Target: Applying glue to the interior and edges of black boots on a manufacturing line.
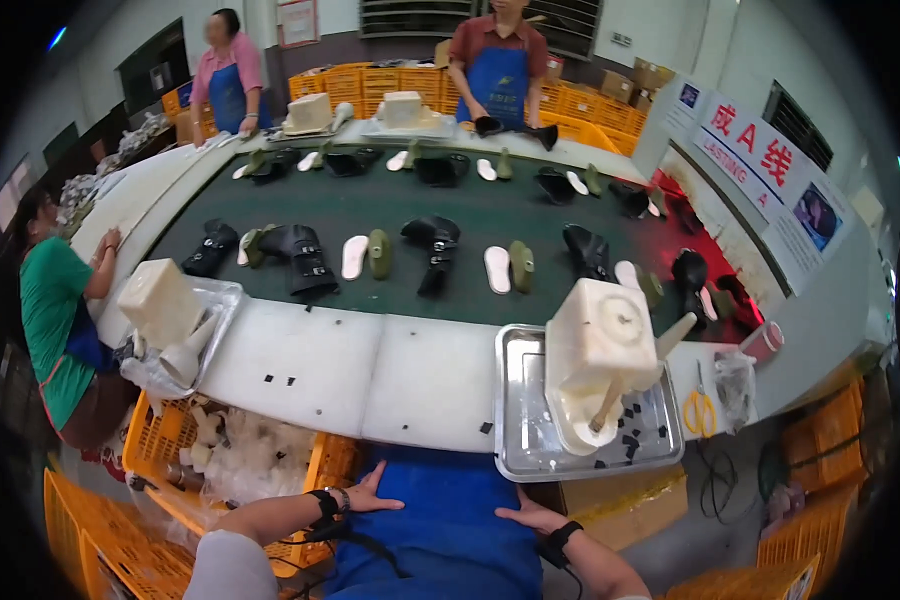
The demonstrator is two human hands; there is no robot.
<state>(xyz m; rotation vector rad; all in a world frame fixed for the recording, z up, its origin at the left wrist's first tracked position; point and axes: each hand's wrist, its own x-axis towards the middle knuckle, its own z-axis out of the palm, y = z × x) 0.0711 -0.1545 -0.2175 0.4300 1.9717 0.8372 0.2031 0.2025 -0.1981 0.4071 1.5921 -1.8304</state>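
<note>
My left hand [373, 492] rests at the left side of my blue apron [435, 520], thumb and fingers spread, holding nothing. At the apron's right side lies my right hand [533, 513], also unfolded and without anything in it. Just beyond them is the white worktop [425, 375], with small black scraps [486, 427] scattered on it. A metal tray [518, 440] stands at its right end, near my right hand. In it sits a white boxy device [600, 340] with a cone-shaped spout, with several black scraps beside it.
A green conveyor belt [345, 305] carries black boots [300, 255], white insoles [354, 257] and green shoe-shaped pieces [380, 254]. Yellow-handled scissors [699, 412] lie at right. Orange crates [330, 460] stand below the worktop. Three people work around the belt; one handles a black boot [542, 135].
</note>
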